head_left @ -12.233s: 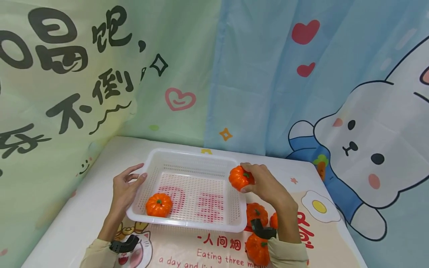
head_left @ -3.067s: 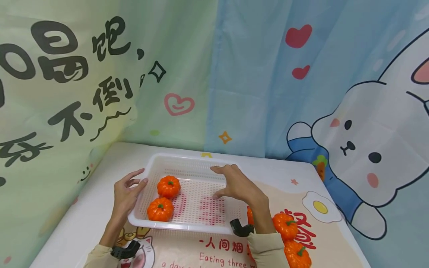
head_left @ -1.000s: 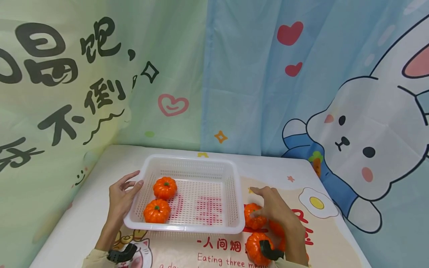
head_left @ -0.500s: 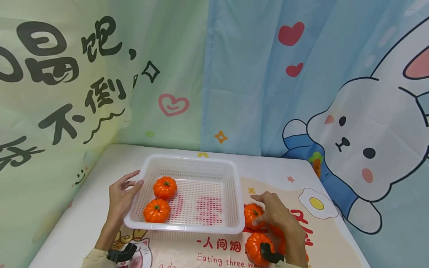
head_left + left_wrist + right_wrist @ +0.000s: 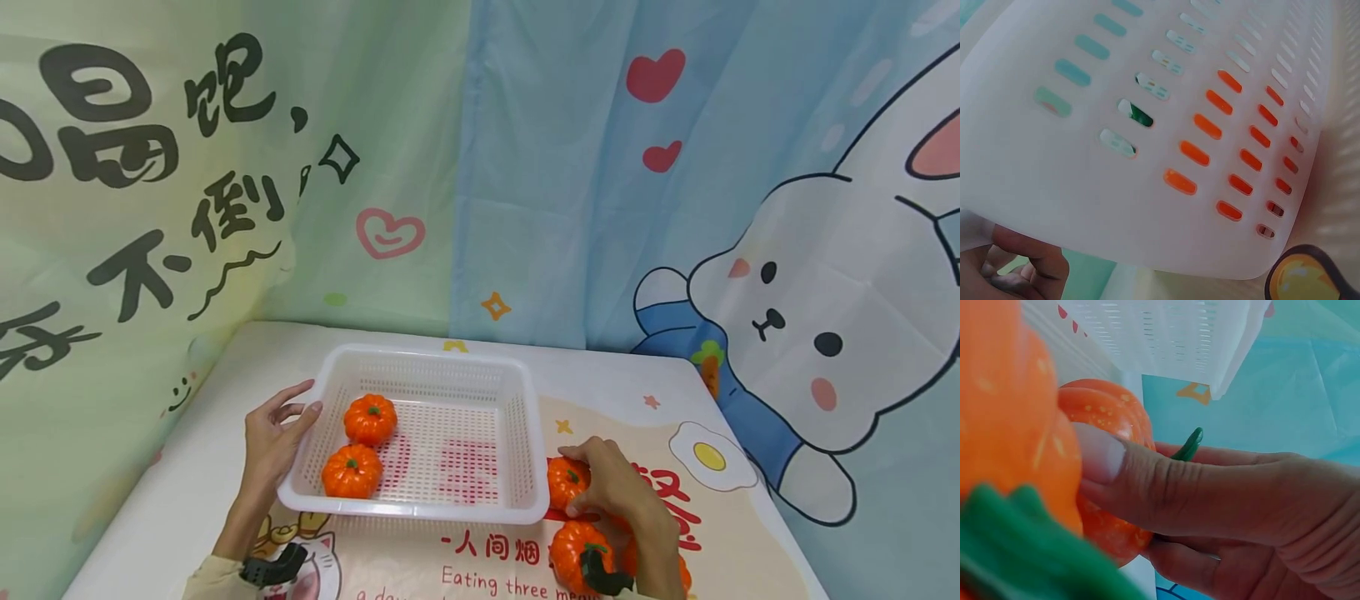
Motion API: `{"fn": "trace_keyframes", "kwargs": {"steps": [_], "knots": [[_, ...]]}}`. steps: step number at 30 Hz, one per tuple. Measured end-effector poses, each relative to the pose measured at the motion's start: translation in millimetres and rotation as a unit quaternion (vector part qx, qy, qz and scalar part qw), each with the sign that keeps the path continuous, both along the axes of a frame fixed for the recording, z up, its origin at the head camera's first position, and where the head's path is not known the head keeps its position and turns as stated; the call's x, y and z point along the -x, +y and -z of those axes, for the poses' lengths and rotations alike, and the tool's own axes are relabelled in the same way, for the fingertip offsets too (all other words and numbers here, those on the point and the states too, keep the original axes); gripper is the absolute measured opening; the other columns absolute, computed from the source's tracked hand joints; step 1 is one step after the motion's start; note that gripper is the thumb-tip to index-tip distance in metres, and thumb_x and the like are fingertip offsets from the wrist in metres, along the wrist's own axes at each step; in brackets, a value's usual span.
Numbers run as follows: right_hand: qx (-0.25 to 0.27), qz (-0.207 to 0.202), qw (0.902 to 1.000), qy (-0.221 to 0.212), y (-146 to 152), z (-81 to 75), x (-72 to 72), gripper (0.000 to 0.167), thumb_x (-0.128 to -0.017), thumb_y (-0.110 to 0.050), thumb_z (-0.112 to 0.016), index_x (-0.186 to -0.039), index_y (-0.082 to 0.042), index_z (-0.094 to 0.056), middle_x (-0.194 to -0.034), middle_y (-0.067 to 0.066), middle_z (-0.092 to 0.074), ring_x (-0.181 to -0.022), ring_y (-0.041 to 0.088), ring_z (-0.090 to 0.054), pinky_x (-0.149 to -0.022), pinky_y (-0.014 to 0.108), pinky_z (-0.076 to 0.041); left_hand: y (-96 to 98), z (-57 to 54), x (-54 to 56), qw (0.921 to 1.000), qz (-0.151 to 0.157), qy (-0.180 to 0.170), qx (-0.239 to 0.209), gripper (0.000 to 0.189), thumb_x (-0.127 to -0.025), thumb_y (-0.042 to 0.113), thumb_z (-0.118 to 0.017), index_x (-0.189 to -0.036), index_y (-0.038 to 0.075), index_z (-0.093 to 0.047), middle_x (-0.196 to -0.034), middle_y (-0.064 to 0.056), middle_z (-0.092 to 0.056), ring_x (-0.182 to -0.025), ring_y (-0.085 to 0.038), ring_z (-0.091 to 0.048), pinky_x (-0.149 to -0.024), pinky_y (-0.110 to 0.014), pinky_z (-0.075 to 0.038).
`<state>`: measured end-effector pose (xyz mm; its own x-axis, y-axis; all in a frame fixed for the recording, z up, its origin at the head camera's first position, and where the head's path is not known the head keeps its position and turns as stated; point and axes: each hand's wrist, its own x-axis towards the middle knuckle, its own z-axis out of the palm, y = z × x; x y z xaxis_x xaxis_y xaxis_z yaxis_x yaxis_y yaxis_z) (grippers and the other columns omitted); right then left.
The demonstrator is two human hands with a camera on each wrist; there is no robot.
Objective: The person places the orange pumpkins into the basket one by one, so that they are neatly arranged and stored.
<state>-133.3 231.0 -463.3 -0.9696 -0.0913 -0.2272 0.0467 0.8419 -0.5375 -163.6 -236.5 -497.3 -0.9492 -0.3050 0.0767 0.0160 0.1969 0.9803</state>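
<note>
A white plastic basket [image 5: 420, 510] stands on the table, with two orange toy pumpkins at its left end, one behind [image 5: 371, 419] and one in front [image 5: 352, 472]. My left hand [image 5: 273, 437] holds the basket's left rim; in the left wrist view its curled fingers [image 5: 1035, 262] show at the edge of the basket wall. To the right of the basket, my right hand [image 5: 622, 483] grips another toy pumpkin [image 5: 567, 482] low at the table, thumb on the near side. The right wrist view shows this pumpkin [image 5: 1110, 406] with its green stem beside the thumb.
Close in front of the gripped pumpkin sits another pumpkin [image 5: 577, 554], partly behind the wrist strap. More orange pumpkins [image 5: 684, 575] are partly hidden under my right forearm. A printed mat [image 5: 487, 575] covers the front of the table, and a curtain [image 5: 525, 208] hangs behind it.
A second pumpkin has come into the basket since the oldest frame. My right hand has left the basket, moved right and closed its fingers on another pumpkin. The left hand stays at the rim.
</note>
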Motion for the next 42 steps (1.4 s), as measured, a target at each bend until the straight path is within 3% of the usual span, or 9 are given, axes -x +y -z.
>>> {"fn": "trace_keyframes", "kwargs": {"steps": [21,32,42], "knots": [[-0.015,0.004,0.9999,0.003,-1,-3.7,1.2,0.076,-0.071,-0.009,-0.101,-0.142,-0.010,-0.073,-0.125,0.010,-0.071,-0.118,0.028,-0.058,-0.110,0.061,-0.058,1.3,-2.2,-0.1,1.0000,-0.001,0.004,0.006,0.045,-0.105,0.020,-0.075,-0.147,0.007,-0.068,-0.114,-0.024,-0.075,-0.071,0.002,-0.077,-0.068,-0.019,-0.065],[-0.024,0.008,0.9997,0.006,-2,-14.3,-0.7,0.079,-0.071,-0.009,-0.102,-0.144,-0.011,-0.072,-0.130,0.011,-0.071,-0.121,0.029,-0.058,-0.110,0.060,-0.059,0.9,-1.9,-1.0,1.0000,-0.003,0.002,-0.002,0.044,-0.104,0.018,-0.076,-0.145,0.007,-0.069,-0.105,-0.016,-0.076,-0.071,-0.002,-0.077,-0.068,-0.020,-0.065],[-0.027,0.003,0.9995,0.014,-1,-30.1,-5.1,0.077,-0.073,-0.007,-0.100,-0.144,-0.008,-0.071,-0.130,0.012,-0.071,-0.120,0.028,-0.058,-0.108,0.057,-0.061,1.6,-2.5,-1.0,0.9999,-0.007,0.003,0.012,0.044,-0.104,0.019,-0.076,-0.145,0.006,-0.069,-0.112,-0.026,-0.076,-0.070,-0.001,-0.075,-0.067,-0.019,-0.065]]}}
